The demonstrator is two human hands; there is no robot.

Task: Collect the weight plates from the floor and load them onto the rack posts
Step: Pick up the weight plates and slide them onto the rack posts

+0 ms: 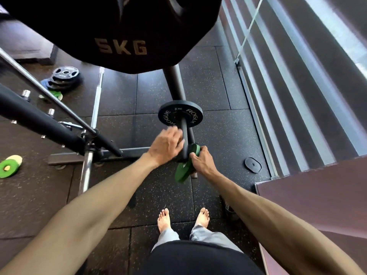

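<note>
Both near the post: right grip clasps green plate (edge-on), left grip loose.

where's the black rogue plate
Mid head view: the Rogue plate sits on the rack post, beyond the left hand and the green plate in the right hand.

Green plate, black plate lettered white, black floor speckled yellow, grey trousers.
</note>
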